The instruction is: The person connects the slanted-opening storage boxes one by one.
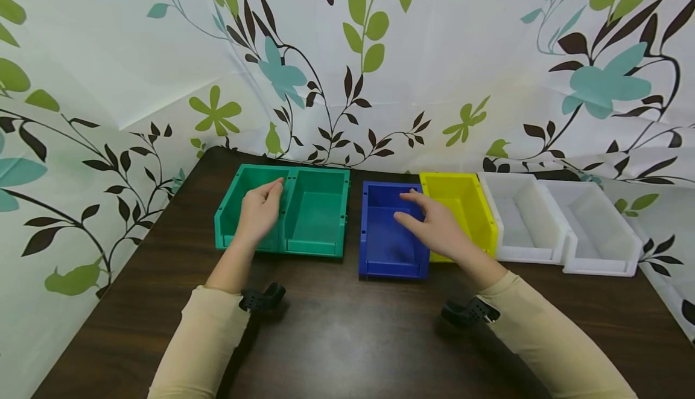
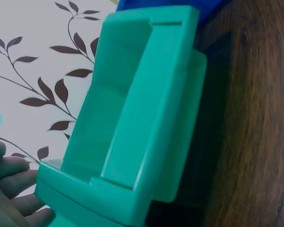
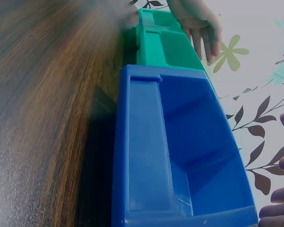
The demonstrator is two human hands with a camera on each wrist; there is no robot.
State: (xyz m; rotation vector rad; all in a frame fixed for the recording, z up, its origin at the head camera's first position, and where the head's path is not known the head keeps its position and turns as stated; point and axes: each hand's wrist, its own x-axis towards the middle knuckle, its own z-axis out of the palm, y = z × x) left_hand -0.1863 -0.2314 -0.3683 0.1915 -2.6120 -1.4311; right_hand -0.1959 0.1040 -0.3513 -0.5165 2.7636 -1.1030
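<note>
- Dark wood desk [image 1: 347, 338] carries everything; its near edge, closest to the camera, holds only the two cream sleeves and the black wrist mounts, and all the bins stand in a row along its far edge, against the leaf-patterned curtain [image 1: 488, 67].
- Two green bins [image 1: 304, 212] stand touching side by side at the far-left part of the desk, long axes running from the far edge towards the near edge, open fronts facing the person.
- Two white bins [image 1: 559, 230] sit at the far-right corner, well apart from both hands.
- Next comes the blue bin [image 1: 388, 233], just right of the green pair with a strip of bare desk between, parallel to them and set slightly nearer the person; the right wrist view shows its inside empty.
- Beside it, the yellow bin [image 1: 461, 206] touches the blue bin's right wall.
- Over the left green bin lies the left hand [image 1: 260, 212], fingers loosely curled, tips at the divide between the two green bins; a firm grip cannot be made out.
- Over the blue bin's right wall hovers the right hand [image 1: 434, 224], fingers spread and fairly straight, holding nothing; it is plainly the nearer hand to the blue bin, which lies directly under and left of its palm.
</note>
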